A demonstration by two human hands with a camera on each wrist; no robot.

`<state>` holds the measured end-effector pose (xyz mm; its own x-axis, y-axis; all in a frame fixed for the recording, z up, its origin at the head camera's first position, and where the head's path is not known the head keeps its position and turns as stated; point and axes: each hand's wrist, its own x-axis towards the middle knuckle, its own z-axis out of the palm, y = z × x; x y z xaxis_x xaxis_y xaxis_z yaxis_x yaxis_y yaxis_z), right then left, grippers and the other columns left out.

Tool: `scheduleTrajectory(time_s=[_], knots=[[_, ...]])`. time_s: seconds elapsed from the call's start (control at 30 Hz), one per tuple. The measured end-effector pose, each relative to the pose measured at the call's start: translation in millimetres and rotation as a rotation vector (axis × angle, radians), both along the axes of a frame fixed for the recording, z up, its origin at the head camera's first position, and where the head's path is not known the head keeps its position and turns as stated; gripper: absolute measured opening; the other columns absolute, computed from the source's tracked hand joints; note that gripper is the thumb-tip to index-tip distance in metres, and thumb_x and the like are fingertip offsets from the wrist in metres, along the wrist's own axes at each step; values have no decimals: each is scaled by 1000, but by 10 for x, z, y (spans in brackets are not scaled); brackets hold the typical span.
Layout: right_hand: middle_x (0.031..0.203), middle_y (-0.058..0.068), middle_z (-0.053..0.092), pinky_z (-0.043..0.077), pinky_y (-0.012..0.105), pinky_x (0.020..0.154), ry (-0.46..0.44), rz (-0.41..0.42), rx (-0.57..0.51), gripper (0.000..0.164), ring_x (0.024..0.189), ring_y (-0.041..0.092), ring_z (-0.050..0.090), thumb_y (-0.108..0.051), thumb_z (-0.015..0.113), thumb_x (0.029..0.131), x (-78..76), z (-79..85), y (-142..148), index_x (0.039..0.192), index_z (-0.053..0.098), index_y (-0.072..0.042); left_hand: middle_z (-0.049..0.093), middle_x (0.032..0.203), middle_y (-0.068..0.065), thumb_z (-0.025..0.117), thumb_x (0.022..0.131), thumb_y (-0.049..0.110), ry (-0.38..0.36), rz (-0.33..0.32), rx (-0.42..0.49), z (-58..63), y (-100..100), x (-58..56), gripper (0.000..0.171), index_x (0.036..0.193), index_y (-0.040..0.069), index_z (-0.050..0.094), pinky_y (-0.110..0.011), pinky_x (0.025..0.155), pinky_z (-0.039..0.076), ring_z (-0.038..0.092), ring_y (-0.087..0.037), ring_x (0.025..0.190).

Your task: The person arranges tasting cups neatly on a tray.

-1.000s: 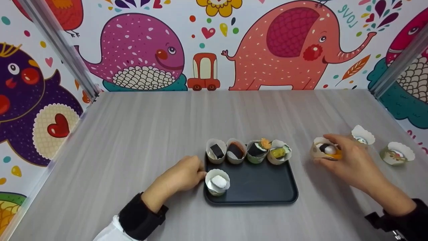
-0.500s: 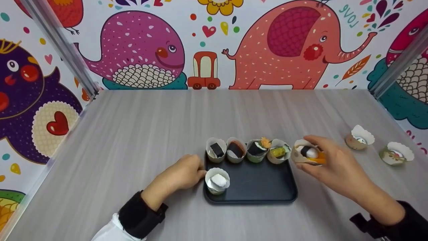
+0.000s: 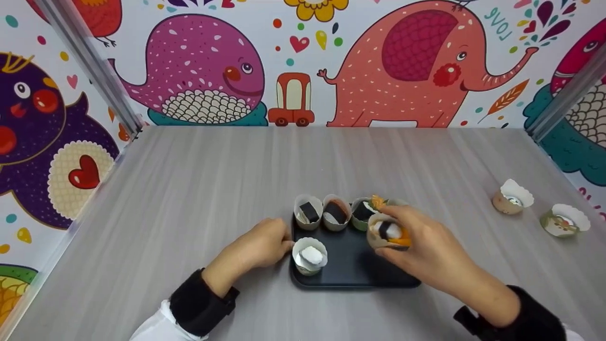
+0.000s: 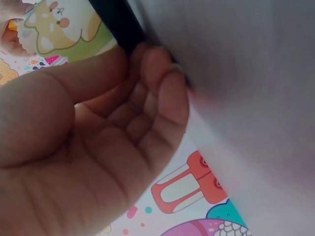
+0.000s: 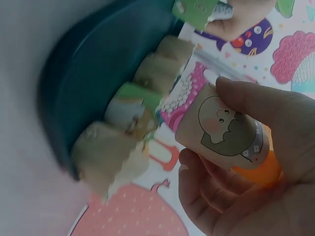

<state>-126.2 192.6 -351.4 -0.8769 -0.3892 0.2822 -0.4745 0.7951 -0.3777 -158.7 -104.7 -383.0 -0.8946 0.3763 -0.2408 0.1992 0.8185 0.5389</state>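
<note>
Three printed walls (image 3: 293, 61) enclose the gray desk (image 3: 213, 166), whose surface stretches behind and left of the dark tray (image 3: 343, 272). The right hand hides part of the tray's right edge. That right grip (image 3: 426, 246) is closed around the held cup (image 3: 373, 240) over the tray's right half; the left grip (image 3: 265, 244) pinches the tray's left rim. A row of cups (image 3: 336, 215) lines the far edge, the rightmost mostly hidden; a white-filled cup (image 3: 309, 260) stands near left. Two outlying cups (image 3: 512, 201) sit well apart, their contents hard to make out.
</note>
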Motion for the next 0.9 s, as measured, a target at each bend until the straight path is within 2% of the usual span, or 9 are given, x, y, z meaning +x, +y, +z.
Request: scheduleTrajectory(time_s=[0.1, 0.33, 0.67, 0.9], knots=[[115, -2, 60, 52, 35, 80, -11, 7, 12, 70, 98, 12, 60, -28, 87, 66, 24, -34, -100, 126, 54, -15, 48, 54, 2, 63, 91, 18, -10, -2, -5, 6, 23, -8, 35, 56, 12, 56, -29, 49, 39, 47, -14, 52], [111, -4, 61, 50, 30, 84, 38, 106, 44, 66, 100, 10, 58, -29, 86, 64, 28, -213, -309, 121, 58, -13, 47, 52, 3, 62, 91, 18, -19, -3, 7, 5, 0, 1, 38, 55, 14, 52, -28, 48, 38, 46, -13, 50], [107, -3, 60, 50, 32, 78, -9, 193, 105, 64, 94, 10, 58, -29, 84, 67, 57, -383, -489, 121, 56, -10, 46, 52, 4, 62, 90, 16, -9, -8, 2, -6, -18, 0, 37, 54, 12, 53, -27, 48, 36, 45, -12, 50], [107, -2, 59, 51, 33, 78, -30, 210, 98, 64, 93, 11, 59, -32, 84, 68, 58, -433, -530, 121, 56, -10, 48, 53, 3, 62, 90, 16, -9, -5, 8, -3, -26, 3, 36, 55, 12, 54, -29, 48, 38, 47, -13, 50]])
